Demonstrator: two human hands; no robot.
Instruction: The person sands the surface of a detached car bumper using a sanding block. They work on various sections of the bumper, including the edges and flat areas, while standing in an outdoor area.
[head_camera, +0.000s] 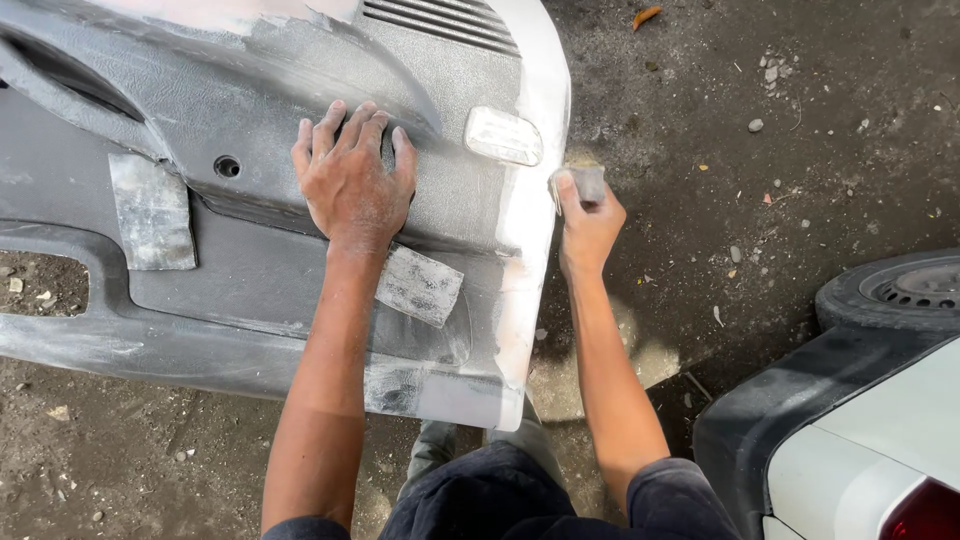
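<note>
A big grey car door panel lies flat on the dirt ground; its right edge is pale and dusty white.

The left hand rests flat on the panel, near the middle; its fingers are spread wide and open, and it grips nothing; it just presses down on the bumpy grey part.

The right hand is at the right edge of the panel; it is closed around a small sanding block; the block looks grey with a bit of yellow on its far side; the thumb lies on the block, and the other fingers are hidden behind it; the block touches the pale edge of the panel.

Just left of the right hand, on the panel, sits a small clear lens; far from us, at the top, is a vent with thin slots.

A worn sheet of sandpaper lies on the panel just near the left wrist; a second grey patch lies further left; a small round hole is between that patch and the left hand.

At the right, near us, is the corner of a white car with a dark bumper; a black tyre shows just beyond it; small stones and a dry leaf lie on the dirt.
</note>
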